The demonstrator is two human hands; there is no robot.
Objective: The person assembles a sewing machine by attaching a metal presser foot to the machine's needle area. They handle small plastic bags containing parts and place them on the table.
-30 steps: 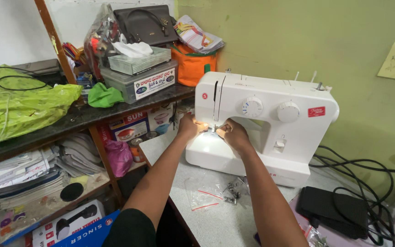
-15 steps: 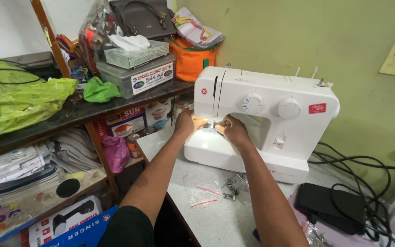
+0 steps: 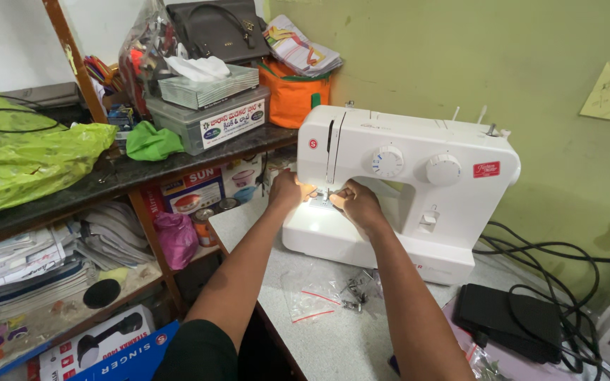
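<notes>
A white sewing machine (image 3: 418, 162) with two round dials stands on a grey table (image 3: 319, 339). Its lamp lights the needle area under the head. My left hand (image 3: 285, 189) is at the left side of the needle area, fingers pinched near the presser foot. My right hand (image 3: 356, 204) is just to the right of the needle, fingers curled at the same spot. What the fingertips hold is too small to tell. Small clear bags (image 3: 310, 296) with red strips and little metal parts (image 3: 359, 288) lie on the table in front of the machine.
A black foot pedal (image 3: 510, 314) and black cables (image 3: 566, 261) lie at the right. A shelf (image 3: 107, 176) at the left carries a green bag, boxes, an orange bag and a dark handbag. Papers and cartons fill the lower shelves. A green wall stands behind.
The view has shifted slightly; both hands stay at the needle area with only small finger movements.
</notes>
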